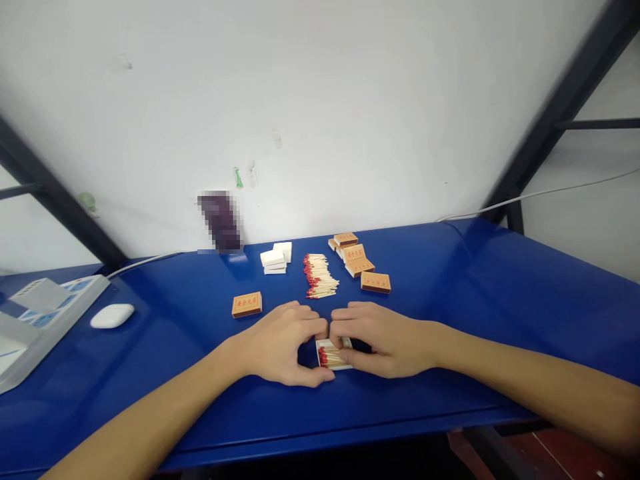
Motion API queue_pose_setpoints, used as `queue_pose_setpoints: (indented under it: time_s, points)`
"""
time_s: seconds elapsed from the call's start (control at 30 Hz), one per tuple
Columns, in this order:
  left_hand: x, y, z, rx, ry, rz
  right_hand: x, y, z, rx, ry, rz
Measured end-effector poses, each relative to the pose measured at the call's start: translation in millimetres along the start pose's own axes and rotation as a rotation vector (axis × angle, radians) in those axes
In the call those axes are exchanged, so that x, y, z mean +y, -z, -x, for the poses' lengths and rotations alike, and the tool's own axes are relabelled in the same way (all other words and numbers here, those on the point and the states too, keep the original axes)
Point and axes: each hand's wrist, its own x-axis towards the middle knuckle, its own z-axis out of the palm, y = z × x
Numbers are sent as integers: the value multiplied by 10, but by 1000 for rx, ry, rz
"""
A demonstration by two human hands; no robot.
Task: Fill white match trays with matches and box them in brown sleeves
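A white matchbox inner tray (317,353) lies on the table between my hands, with red-headed matches (330,357) in it. My left hand (287,340) has its index finger at the tray's far edge and its thumb at the near left corner, gripping the tray. Over the right part of the tray is my right hand (383,339), its curled index finger and thumb on the matches; the tray's right end is hidden. Just beyond my hands lies a loose pile of matches (320,277), heads mostly to the left.
White trays (274,259) are stacked at the back. Several orange matchbox sleeves (356,253) lie right of the pile, near an orange matchbox (375,283). Another orange matchbox (247,305) sits at left. A white case (113,316) and grey-white holder (60,327) are farther left.
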Motion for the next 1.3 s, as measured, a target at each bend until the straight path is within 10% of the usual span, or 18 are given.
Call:
queue_pose_setpoints:
  time_s: [0.4, 0.6, 1.3]
  points:
    - [-3, 77, 16, 38, 88, 2, 117, 3, -16, 308, -260, 73]
    - [-169, -20, 23, 253, 249, -35, 283, -9, -20, 201, -376, 204]
    - [-127, -36, -1, 161, 287, -182, 255, -49, -43, 168, -405, 210]
